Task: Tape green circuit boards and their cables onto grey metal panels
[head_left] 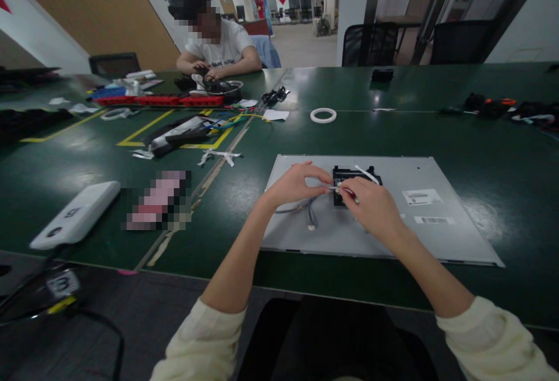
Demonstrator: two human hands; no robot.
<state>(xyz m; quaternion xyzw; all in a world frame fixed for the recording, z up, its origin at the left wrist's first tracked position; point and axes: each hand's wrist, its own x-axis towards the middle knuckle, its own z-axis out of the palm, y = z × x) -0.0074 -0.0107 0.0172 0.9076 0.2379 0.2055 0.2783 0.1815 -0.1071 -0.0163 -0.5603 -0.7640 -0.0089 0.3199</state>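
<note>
A flat grey metal panel (305, 235) with white labels (421, 197) lies on the green table in front of me. On its middle sits a black plastic part (356, 175), partly covered by my hands; a white strip (367, 173) sticks up over it. My left hand (297, 184) comes in from the left and pinches a thin grey cable (325, 186) between thumb and fingers. The same cable is pinched by my right hand (369, 201), just right of it. Loose grey cable ends (311, 218) with a small pale connector hang down onto the panel.
A roll of white tape (323, 115) lies beyond the panel. To the left are a white power bank (76, 215), a blurred pink object (158, 200) and a black bundle with coloured wires (181, 133). Across the table a person (222, 49) handles dark parts by a red rail (161, 101).
</note>
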